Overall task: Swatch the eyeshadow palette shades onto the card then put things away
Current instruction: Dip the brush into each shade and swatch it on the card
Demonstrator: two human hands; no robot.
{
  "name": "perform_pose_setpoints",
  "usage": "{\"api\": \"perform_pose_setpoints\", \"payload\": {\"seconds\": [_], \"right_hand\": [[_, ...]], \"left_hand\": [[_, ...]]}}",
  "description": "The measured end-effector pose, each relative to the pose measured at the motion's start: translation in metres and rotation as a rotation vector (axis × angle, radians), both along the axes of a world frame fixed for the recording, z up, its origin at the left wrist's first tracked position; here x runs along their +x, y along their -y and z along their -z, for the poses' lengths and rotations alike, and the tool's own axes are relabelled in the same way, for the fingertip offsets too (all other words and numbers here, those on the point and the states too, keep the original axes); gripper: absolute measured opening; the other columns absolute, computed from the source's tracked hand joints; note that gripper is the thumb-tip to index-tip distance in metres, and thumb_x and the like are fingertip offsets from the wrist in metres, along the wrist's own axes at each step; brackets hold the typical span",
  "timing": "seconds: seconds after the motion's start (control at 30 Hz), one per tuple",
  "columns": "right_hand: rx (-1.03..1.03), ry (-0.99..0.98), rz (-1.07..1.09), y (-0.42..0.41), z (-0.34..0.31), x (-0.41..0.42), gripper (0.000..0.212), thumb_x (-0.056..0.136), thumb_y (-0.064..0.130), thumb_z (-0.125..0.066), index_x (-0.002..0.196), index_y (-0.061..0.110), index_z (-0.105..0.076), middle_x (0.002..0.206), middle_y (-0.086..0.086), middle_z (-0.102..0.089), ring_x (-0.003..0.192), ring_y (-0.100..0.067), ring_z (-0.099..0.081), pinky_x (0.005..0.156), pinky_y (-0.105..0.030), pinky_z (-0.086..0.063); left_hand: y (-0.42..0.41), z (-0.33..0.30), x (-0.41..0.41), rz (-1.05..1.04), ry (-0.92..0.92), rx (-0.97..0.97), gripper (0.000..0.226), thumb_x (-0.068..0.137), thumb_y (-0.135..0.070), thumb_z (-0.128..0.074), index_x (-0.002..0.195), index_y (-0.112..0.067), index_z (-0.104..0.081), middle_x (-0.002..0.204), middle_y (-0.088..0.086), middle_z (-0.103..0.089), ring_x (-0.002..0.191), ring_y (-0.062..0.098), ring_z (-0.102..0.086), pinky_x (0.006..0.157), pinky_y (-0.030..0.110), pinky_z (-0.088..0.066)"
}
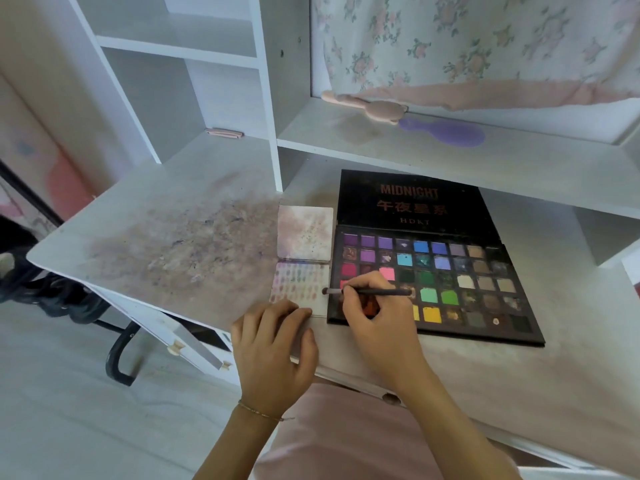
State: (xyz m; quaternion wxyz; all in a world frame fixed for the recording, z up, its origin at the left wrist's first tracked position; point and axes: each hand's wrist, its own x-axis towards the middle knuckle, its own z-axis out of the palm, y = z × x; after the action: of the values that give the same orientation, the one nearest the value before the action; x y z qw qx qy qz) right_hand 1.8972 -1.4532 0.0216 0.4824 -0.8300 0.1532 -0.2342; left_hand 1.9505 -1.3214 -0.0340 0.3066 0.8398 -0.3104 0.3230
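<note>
The person's pink-clothed lap [346, 438] is sitting nearest the camera, at the bottom edge. Just above it, the left hand [273, 351], wearing a thin bracelet [259, 413] at the wrist, is lying palm down with fingers loosely spread, pressing the near edge of the white swatch card [300, 284] and gripping nothing. The card is lying on the powder-stained white desk top [180, 237], its surface covered in rows of small pastel smudges, with a second stained white card [305, 233] lying just beyond it. Beside them, the right hand [375, 313] is pinching a thin black-handled makeup brush [367, 291] between curled fingers and thumb, the brush lying nearly level with its tip reaching the card's right edge. The hand is resting over the near left corner of the open black eyeshadow palette [450, 282], which is touching the cards' right side, its lid lying flat behind, lettered MIDNIGHT. On the shelf above, a pink hairbrush [367, 106] and a purple hairbrush [446, 132] are lying together.
</note>
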Motion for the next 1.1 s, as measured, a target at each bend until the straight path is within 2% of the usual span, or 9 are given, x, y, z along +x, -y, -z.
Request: {"api": "perform_pose_setpoints", "payload": {"seconds": [0.1, 0.2, 0.3, 0.73, 0.87, 1.0, 1.1], "right_hand": [[0.000, -0.015, -0.003, 0.0003, 0.0002, 0.0001, 0.011, 0.087, 0.014, -0.056, 0.080, 0.022, -0.058, 0.074, 0.010, -0.057, 0.074, -0.008, -0.054, 0.063, -0.025, -0.046], [-0.008, -0.036, -0.020, -0.0009, -0.0010, 0.0007, 0.009, 0.087, 0.014, -0.056, 0.081, 0.020, -0.059, 0.076, 0.012, -0.058, 0.080, -0.015, -0.055, 0.069, -0.036, -0.049], [-0.016, -0.056, -0.034, -0.0011, -0.0007, 0.0004, 0.006, 0.087, 0.014, -0.056, 0.083, 0.017, -0.059, 0.077, 0.007, -0.059, 0.081, -0.017, -0.055, 0.069, -0.040, -0.049], [-0.031, -0.075, -0.031, -0.0004, -0.0007, 0.0002, 0.006, 0.086, 0.014, -0.056, 0.082, 0.017, -0.058, 0.077, 0.001, -0.059, 0.076, -0.020, -0.056, 0.066, -0.042, -0.050], [-0.046, -0.078, -0.026, -0.0006, -0.0011, 0.0016, 0.005, 0.087, 0.015, -0.056, 0.083, 0.017, -0.058, 0.076, 0.004, -0.058, 0.076, -0.020, -0.055, 0.066, -0.041, -0.050], [-0.039, -0.087, -0.045, 0.0000, -0.0002, 0.0005, 0.005, 0.087, 0.015, -0.056, 0.084, 0.017, -0.059, 0.081, 0.001, -0.059, 0.080, -0.018, -0.056, 0.069, -0.041, -0.050], [-0.048, -0.080, -0.035, -0.0004, -0.0006, 0.0013, 0.004, 0.087, 0.015, -0.056, 0.086, 0.017, -0.059, 0.080, 0.001, -0.060, 0.079, -0.019, -0.056, 0.068, -0.041, -0.050]], "left_hand": [[0.0003, 0.0009, 0.0009, 0.006, 0.005, -0.009, 0.023, 0.077, -0.026, -0.048, 0.091, -0.018, -0.064, 0.088, 0.003, -0.067, 0.085, 0.018, -0.047, 0.075, 0.029, -0.030], [0.0010, 0.0007, 0.0009, -0.004, -0.001, -0.008, 0.026, 0.077, -0.025, -0.048, 0.086, -0.015, -0.069, 0.087, 0.003, -0.067, 0.085, 0.018, -0.047, 0.075, 0.029, -0.030], [0.0011, 0.0004, 0.0006, -0.013, -0.007, -0.003, 0.028, 0.076, -0.026, -0.048, 0.083, -0.013, -0.071, 0.086, 0.003, -0.068, 0.085, 0.017, -0.047, 0.075, 0.029, -0.030], [0.0017, 0.0008, 0.0006, -0.012, -0.006, -0.009, 0.027, 0.076, -0.025, -0.048, 0.084, -0.013, -0.071, 0.087, 0.004, -0.068, 0.086, 0.017, -0.047, 0.077, 0.029, -0.029], [0.0020, 0.0015, 0.0012, -0.002, 0.000, -0.018, 0.022, 0.077, -0.026, -0.048, 0.092, -0.020, -0.063, 0.088, 0.004, -0.067, 0.087, 0.017, -0.048, 0.078, 0.028, -0.029], [0.0020, 0.0021, 0.0013, -0.004, -0.002, -0.020, 0.026, 0.076, -0.026, -0.048, 0.087, -0.015, -0.069, 0.087, 0.004, -0.067, 0.086, 0.017, -0.047, 0.077, 0.028, -0.029], [0.0023, 0.0024, 0.0015, -0.006, 0.001, -0.026, 0.022, 0.076, -0.026, -0.048, 0.093, -0.021, -0.060, 0.088, 0.004, -0.067, 0.087, 0.017, -0.047, 0.077, 0.029, -0.029]]}}
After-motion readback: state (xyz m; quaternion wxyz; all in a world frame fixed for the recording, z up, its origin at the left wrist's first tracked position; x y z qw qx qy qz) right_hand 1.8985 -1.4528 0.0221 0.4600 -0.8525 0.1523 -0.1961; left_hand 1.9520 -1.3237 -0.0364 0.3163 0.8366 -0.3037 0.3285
